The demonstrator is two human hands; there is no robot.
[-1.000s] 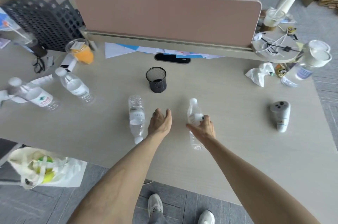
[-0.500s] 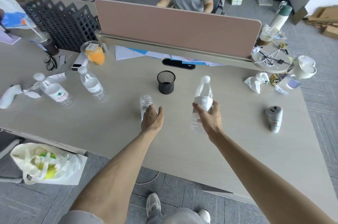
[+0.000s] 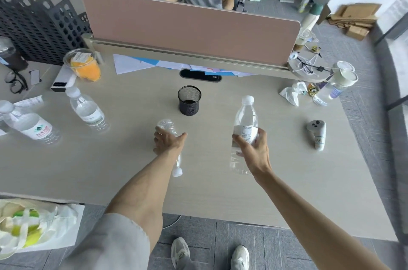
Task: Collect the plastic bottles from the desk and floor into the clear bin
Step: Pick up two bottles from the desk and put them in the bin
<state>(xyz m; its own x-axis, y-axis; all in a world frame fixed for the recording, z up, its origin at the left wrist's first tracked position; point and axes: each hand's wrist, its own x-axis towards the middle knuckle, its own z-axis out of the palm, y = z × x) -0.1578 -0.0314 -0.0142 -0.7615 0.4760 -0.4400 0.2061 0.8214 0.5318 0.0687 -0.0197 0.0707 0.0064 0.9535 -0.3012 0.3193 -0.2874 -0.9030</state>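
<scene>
My right hand (image 3: 254,150) grips a clear plastic bottle (image 3: 245,124) with a white cap and label, held upright above the desk (image 3: 276,192). My left hand (image 3: 169,141) grips a second clear bottle (image 3: 167,125) with its base pointing away and its white cap (image 3: 177,172) toward me below my wrist. Two more capped bottles stand at the left: one (image 3: 87,109) near the orange cup, one (image 3: 28,124) by the left edge. Another bottle (image 3: 333,89) lies at the far right under a white lidded cup. The clear bin is not in view.
A black mesh pen cup (image 3: 189,100) stands mid-desk behind my hands. A white controller (image 3: 318,134) lies right. An orange drink cup (image 3: 82,64), glasses (image 3: 15,81), crumpled tissue (image 3: 293,93) and a pink divider (image 3: 189,29) ring the desk. A cloth bag (image 3: 28,227) sits lower left.
My right hand lifted its bottle off the desk and stood it upright. My left hand moved onto the lying bottle and closed round it.
</scene>
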